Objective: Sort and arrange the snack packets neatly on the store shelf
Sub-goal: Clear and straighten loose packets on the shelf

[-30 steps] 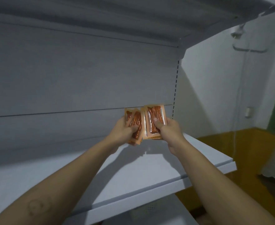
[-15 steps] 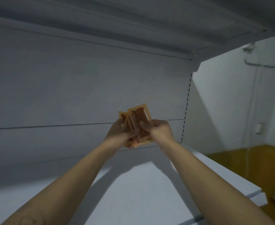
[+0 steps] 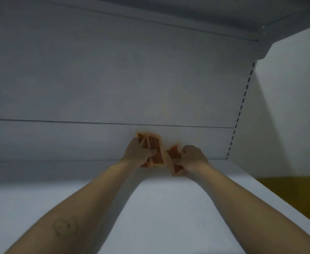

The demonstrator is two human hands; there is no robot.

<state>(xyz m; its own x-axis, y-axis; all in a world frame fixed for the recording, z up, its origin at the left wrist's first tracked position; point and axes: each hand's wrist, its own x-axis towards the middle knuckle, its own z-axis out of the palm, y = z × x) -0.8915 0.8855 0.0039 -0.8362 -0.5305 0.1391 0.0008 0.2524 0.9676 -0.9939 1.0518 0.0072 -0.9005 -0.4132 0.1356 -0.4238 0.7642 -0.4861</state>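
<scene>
Two hands are working side by side near the back of the shelf: the left hand [image 3: 137, 153] is gripping a small fan of orange snack packets [image 3: 153, 149], thumb lying across the front one, while the right hand [image 3: 193, 158] is pinching a single orange packet [image 3: 174, 156] w/ curled fingers, just right of & slightly lower than the left bunch, a narrow gap btwn them. Blur is hiding the exact count on the left. Packets are sitting low over the white shelf [image 3: 168, 217], close to its grey back panel [image 3: 113, 79]; can't tell if they're touching the shelf. Bare forearms are reaching in from below, a faint round mark [image 3: 63, 226] showing on the left one. Upper shelf [image 3: 187, 8] is hanging overhead; slotted upright [image 3: 242, 107] is running down the right, w/ pale wall [image 3: 287, 107] & yellow-brown floor [image 3: 287, 189] beyond
</scene>
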